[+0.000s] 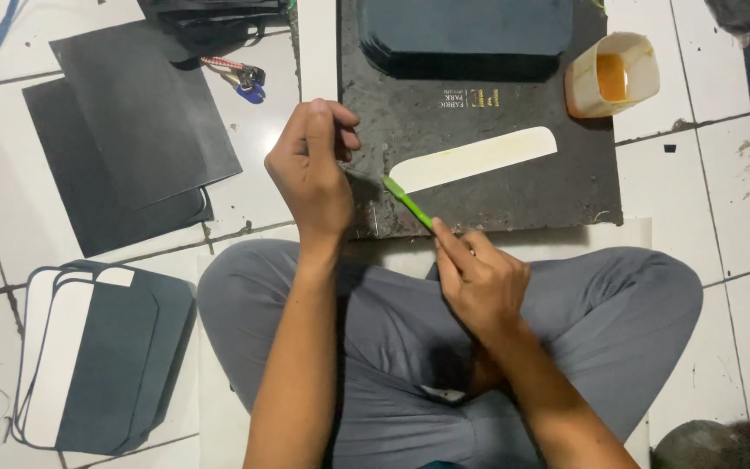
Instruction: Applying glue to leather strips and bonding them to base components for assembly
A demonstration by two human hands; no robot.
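While the person sits cross-legged on a white tiled floor [713, 182], the right hand [479, 278] grips a green brush [408, 202] by its handle, its tip resting on a dark board [514, 165] in front of the knees. The left hand [312, 169] hangs over the board's left edge with fingers pinched together; what they pinch cannot be made out. Just right of the brush tip lies a cream strip [475, 158] with one rounded end. A small label with gold and white print [470, 98] sits near the board's middle. Above it lies a stack of dark rounded panels [466, 30]. A cut plastic jug of amber glue [614, 76] stands at the board's upper right corner. Black sheets [132, 130] lie to the left, more rounded panels [97, 356] at lower left, and a red and blue tool [238, 74] above the sheets.
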